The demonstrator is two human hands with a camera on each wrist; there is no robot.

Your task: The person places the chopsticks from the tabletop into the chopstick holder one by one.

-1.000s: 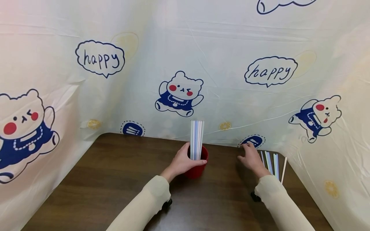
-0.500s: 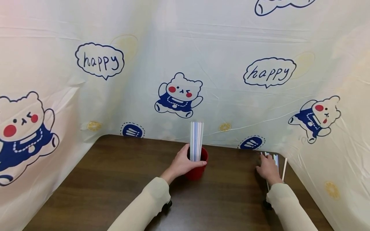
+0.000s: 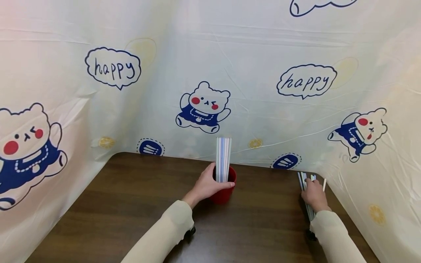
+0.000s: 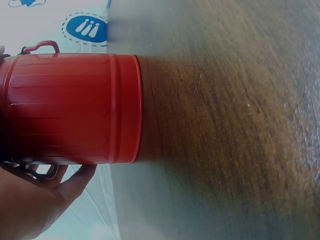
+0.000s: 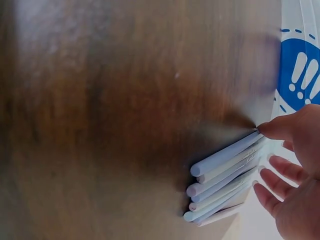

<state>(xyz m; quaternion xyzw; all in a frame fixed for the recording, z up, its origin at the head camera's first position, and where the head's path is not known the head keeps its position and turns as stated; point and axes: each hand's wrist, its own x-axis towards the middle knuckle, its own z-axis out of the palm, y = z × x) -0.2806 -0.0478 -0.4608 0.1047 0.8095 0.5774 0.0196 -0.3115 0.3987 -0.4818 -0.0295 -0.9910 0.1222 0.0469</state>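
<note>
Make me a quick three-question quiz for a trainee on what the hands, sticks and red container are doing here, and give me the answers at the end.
1. Which hand holds the red container?
2. True or false: the bundle of sticks in it stands upright.
3. What is closest to the right hand? A, the red container; B, the loose sticks; C, the bundle of sticks.

Key: 1, the left hand. 2, true. 3, B.
</note>
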